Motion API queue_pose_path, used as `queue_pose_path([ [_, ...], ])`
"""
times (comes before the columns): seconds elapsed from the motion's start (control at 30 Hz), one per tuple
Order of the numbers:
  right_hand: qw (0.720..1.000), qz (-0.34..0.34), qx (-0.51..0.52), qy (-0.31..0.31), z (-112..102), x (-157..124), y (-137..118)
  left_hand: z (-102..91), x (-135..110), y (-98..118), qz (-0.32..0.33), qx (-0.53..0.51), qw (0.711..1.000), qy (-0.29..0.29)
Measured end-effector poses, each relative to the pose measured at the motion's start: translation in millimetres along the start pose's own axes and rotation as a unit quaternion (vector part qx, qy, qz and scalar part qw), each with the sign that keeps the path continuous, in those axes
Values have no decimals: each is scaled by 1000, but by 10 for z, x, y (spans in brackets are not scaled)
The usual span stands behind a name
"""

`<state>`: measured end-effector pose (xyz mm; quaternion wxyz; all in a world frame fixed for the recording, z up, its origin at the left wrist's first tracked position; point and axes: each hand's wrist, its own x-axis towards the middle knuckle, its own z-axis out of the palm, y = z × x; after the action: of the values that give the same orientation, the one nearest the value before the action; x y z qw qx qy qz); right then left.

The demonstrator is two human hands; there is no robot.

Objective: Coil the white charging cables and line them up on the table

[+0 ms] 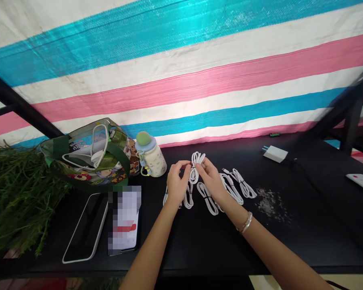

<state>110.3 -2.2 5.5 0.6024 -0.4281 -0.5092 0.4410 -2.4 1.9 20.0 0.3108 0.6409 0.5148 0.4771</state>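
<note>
Two hands, left (178, 185) and right (210, 179), pinch a coiled white cable (195, 167).

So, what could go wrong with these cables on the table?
The looped white charging cable held by the left hand and right hand might snag on the neighbouring cable bundles lying close by. The grey specks nearby could also get onto the cables or into their connectors.

On my bench (199, 249), cables (245, 186) lie in a row at centre, with a bottle (151, 159) and a bag (87, 155) to their left, two phones (86, 227) at lower left, and a charger (275, 154) at right.
</note>
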Motion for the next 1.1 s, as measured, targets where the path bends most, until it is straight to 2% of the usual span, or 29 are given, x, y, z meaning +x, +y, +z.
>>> queue_pose_path([
  [0.2,1000,15,12,-6,-7,-3,-19,-38,-24,10,32,-34,999,-8],
  [0.43,999,18,22,-31,-14,-10,-28,-78,-1,10,32,1,999,-12],
  [0.77,998,38,43,-33,-3,-12,-24,-121,6,11,117,63,991,6],
  [0.97,994,71,72,-34,27,-30,-42,-112,-10,25,121,90,988,27],
  [1.1,989,104,101,-35,42,-35,-45,-86,-15,5,98,56,993,29],
])
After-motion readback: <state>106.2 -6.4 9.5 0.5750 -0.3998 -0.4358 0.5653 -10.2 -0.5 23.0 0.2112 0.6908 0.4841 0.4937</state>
